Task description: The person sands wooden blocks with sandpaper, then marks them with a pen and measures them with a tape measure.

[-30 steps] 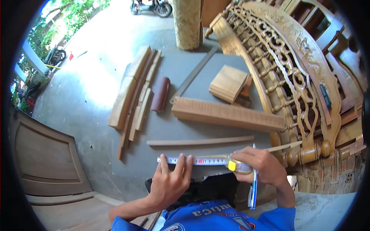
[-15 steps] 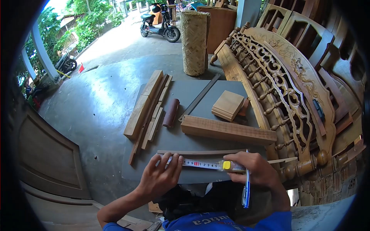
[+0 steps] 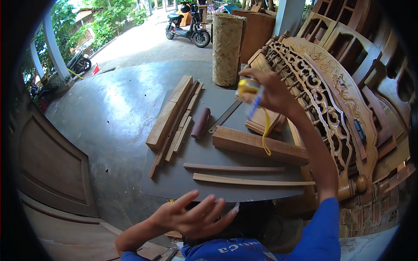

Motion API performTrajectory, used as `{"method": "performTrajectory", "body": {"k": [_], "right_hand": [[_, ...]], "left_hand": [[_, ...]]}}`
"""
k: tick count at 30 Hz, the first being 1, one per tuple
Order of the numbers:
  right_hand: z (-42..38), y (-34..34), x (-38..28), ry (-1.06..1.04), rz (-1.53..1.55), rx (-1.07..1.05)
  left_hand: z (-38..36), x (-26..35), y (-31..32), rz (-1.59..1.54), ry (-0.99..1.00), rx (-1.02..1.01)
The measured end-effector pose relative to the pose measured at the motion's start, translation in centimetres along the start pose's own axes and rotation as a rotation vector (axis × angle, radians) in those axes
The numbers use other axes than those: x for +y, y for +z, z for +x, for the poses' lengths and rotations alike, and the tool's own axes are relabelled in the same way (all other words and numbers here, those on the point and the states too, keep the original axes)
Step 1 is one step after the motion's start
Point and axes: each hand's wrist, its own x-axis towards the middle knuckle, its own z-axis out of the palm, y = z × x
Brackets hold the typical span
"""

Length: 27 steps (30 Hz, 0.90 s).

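Note:
My right hand (image 3: 270, 89) is raised over the far right of the grey board (image 3: 174, 185), closed around a yellow tape measure (image 3: 247, 87), with a blue pen (image 3: 256, 104) in the same grip. A yellow strap hangs below it, in front of a square wooden block (image 3: 261, 119). My left hand (image 3: 196, 215) is held in the air at the board's near edge, fingers spread and holding nothing. Just beyond it lie two thin wooden strips, a dark one (image 3: 235, 168) and a lighter one (image 3: 252, 180). Behind them rests a thick beam (image 3: 257, 142).
Long wood pieces (image 3: 170, 113) lie at the board's left, beside a dark red cylinder (image 3: 200, 123) and a flat metal blade (image 3: 225, 116). A woven roll (image 3: 226, 50) stands behind the board. Carved wooden panels (image 3: 322, 82) lean at the right; a scooter (image 3: 189, 28) is parked far back.
My right hand has lifted the tape measure and pen away from the strips, up and forward. My left hand has let go of the tape and drawn back toward me, opening.

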Motion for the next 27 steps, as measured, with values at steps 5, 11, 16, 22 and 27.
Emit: {"method": "performTrajectory", "body": {"k": [5,11,16,22,27], "right_hand": [[6.5,9.2,9.2,0.244,-0.055,-0.203],[6.5,14.1,11.2,0.47,0.061,-0.228],[3.8,10.8,6.5,0.146,-0.387,-0.086],[-4.8,7.0,-3.1,-0.642,-0.728,0.253],[-8.1,10.0,-3.3,-0.718,-0.871,0.162]], "left_hand": [[1.3,1.2,6.6,-0.412,-0.203,-0.068],[0.3,2.2,10.0,-0.651,-0.348,-0.083],[0.2,1.9,9.4,-0.716,-0.49,-0.129],[0.3,1.4,9.2,-0.745,-0.646,-0.152],[0.4,1.5,9.4,-0.768,-0.675,-0.127]]}}
